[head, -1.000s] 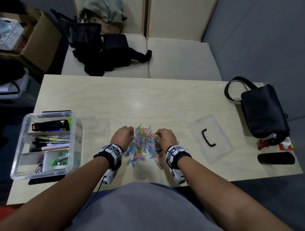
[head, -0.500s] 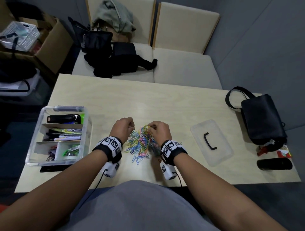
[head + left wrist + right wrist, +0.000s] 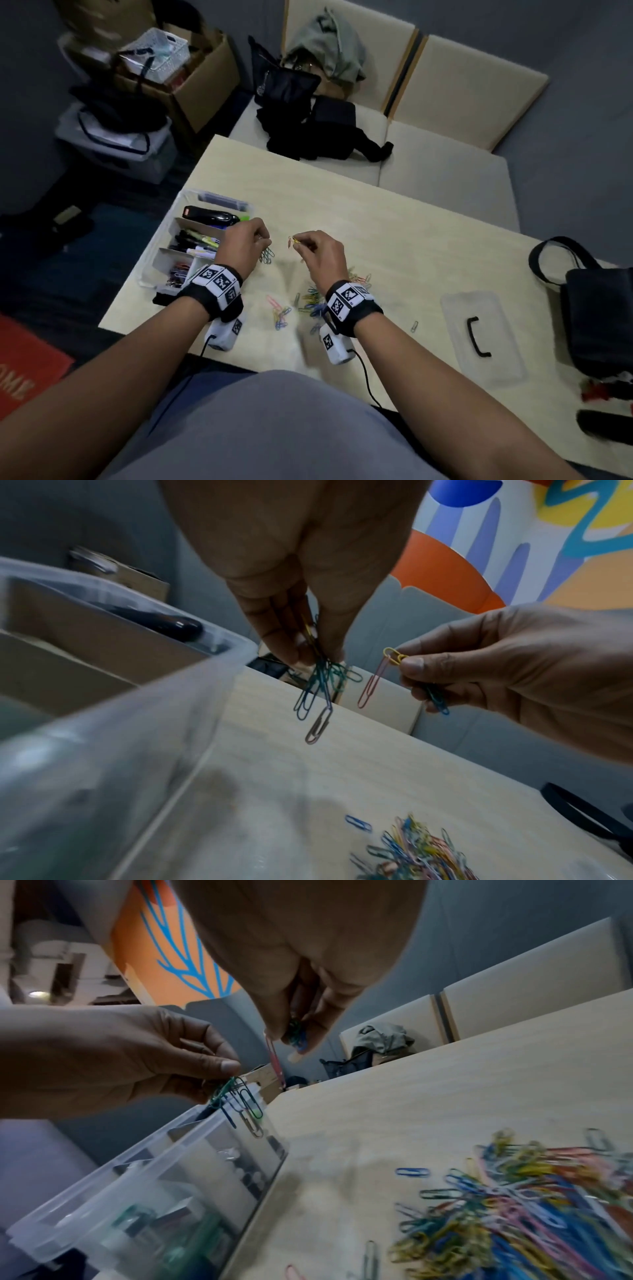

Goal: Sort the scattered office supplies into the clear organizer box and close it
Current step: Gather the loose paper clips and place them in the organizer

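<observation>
The clear organizer box (image 3: 224,199) stands open at the table's left end, with pens, a black stapler and clips in its compartments. My left hand (image 3: 263,241) hangs beside its right wall and pinches a bunch of blue-green paper clips (image 3: 318,693) that dangle from the fingertips. My right hand (image 3: 298,242) is just to the right and pinches a few clips, a pink one (image 3: 371,685) hanging from a yellow one. The remaining coloured paper clip pile (image 3: 310,303) lies on the table under my right wrist. The clear lid (image 3: 479,339) with its black handle lies to the right.
A stray silver clip (image 3: 414,326) lies between the pile and the lid. A black bag (image 3: 596,308) and a black case (image 3: 606,428) sit at the table's right end. A flat black object (image 3: 164,298) pokes out under the box. Bags rest on the bench (image 3: 445,164) behind.
Both hands have lifted off the pile, each with clips pinched, and moved left toward the box. The pile on the table is thinner and more spread out.
</observation>
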{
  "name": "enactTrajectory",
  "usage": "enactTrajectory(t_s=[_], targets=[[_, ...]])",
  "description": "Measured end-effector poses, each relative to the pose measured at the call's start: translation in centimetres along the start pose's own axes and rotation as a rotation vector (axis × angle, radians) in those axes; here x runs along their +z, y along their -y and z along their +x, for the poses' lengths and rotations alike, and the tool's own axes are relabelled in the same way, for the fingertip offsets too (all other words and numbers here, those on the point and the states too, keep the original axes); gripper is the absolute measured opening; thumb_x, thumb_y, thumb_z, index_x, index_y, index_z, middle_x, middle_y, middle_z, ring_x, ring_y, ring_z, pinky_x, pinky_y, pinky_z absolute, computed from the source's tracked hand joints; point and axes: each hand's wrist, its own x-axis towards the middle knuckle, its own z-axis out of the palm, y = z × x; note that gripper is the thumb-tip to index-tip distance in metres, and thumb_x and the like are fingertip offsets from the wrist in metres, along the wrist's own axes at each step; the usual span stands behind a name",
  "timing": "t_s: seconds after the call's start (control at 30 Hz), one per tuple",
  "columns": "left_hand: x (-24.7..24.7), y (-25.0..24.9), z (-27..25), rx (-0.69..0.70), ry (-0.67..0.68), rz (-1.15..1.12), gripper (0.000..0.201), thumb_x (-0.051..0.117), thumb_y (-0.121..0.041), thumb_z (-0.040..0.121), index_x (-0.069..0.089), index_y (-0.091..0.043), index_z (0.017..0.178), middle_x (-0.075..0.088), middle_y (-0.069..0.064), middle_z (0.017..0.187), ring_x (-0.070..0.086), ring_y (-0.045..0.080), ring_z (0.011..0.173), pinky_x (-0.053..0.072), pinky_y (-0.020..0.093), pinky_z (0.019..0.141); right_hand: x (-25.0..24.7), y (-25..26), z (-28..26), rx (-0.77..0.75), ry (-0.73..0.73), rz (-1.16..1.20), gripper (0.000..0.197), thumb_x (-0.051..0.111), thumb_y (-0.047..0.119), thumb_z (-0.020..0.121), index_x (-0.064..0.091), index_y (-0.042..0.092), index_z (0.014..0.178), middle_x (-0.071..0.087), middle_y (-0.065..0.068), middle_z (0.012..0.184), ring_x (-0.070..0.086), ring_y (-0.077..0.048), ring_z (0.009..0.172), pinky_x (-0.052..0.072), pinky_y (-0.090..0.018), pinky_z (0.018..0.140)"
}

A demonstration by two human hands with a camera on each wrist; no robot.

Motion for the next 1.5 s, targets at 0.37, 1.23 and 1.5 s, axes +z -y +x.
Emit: enactTrajectory(t_s=[0.37,1.23,1.5], targets=[[-8.3,6.5,-3.0,-0.220,-0.261,-0.038,0.006,0.073,-0.015,0.083,0.067,-0.015,0.082,0.066,0.002,0.079,0.061,0.017,0.074,0.042,0.023,0.067,6.2,6.0,0.8,-0.170,0.121,0.086,0.014,0.070,0.011,0.089,0.074,0.010,0.102,0.072,-0.003,0.097,0.066,-0.013,0.087,0.054,-0.026,0.083],[-8.0,12.3,-4.4,-0.230,0.065,0.356,0.022,0.056,-0.013,0.089,0.071,-0.028,0.096,0.069,0.009,0.087,0.063,0.032,0.078,0.052,0.035,0.066,12.6,10.5,0.6,-0.194,0.260,0.091,0.016,0.068,0.010,0.090,0.073,0.009,0.105,0.069,-0.002,0.099,0.065,-0.013,0.088,0.054,-0.026,0.082],[-10.6,13.0,-2.9,-0.266,-0.212,0.282,0.017,0.059,-0.016,0.092,0.068,-0.017,0.106,0.065,0.011,0.101,0.063,0.033,0.087,0.050,0.041,0.073,14.3,11.5,1.1,-0.199,0.319,0.022,0.017,0.069,0.015,0.090,0.073,0.012,0.107,0.069,0.000,0.104,0.064,-0.011,0.092,0.053,-0.028,0.086]])
